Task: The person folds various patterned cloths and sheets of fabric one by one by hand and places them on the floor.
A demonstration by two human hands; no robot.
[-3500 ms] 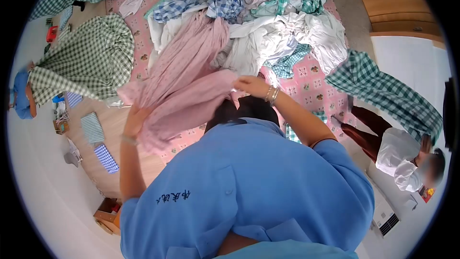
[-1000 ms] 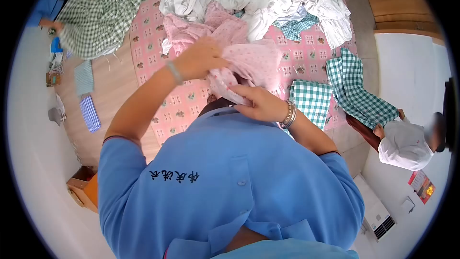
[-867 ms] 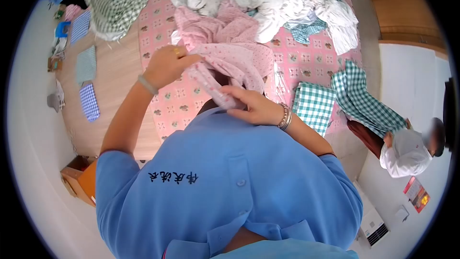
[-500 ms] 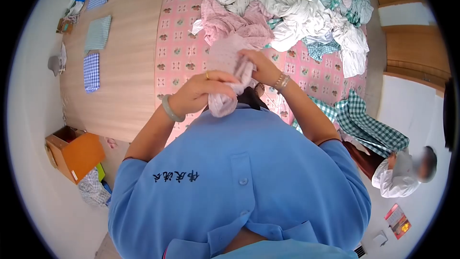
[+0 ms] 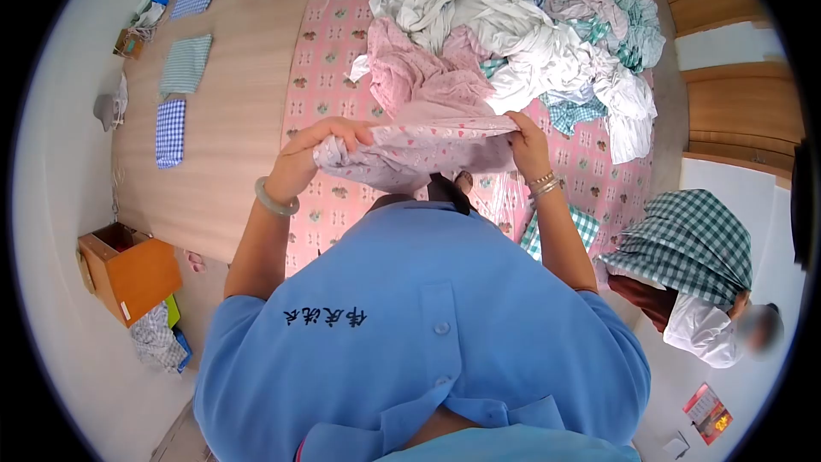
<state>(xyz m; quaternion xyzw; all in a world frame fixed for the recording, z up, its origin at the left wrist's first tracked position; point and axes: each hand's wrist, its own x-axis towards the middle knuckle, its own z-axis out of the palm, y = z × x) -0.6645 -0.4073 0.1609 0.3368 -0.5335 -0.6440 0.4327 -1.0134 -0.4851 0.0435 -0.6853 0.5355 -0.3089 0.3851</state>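
A pale pink cloth [image 5: 428, 147] with a small printed pattern is stretched between my two hands in front of my waist. My left hand [image 5: 318, 147], with a bangle on its wrist, grips the bunched left end. At the other end my right hand [image 5: 528, 141] pinches the upper edge, its fingers partly hidden. The cloth sags between them, and beyond it lies a similar pink cloth [image 5: 419, 73] on the heap; I cannot tell whether the two are joined.
White, pink and checked cloths [image 5: 513, 21] are piled on a pink patterned floor covering [image 5: 312, 90]. Folded cloths [image 5: 170, 133] lie on the wooden surface [image 5: 235, 120] at left. A person [image 5: 701, 325] at right holds a green checked cloth [image 5: 684, 235]. An orange box [image 5: 141, 278] stands lower left.
My hands have moved apart, spreading the bunched pink cloth into a wide band. The person at right has raised and spread the green checked cloth. Another checked cloth now shows at the top.
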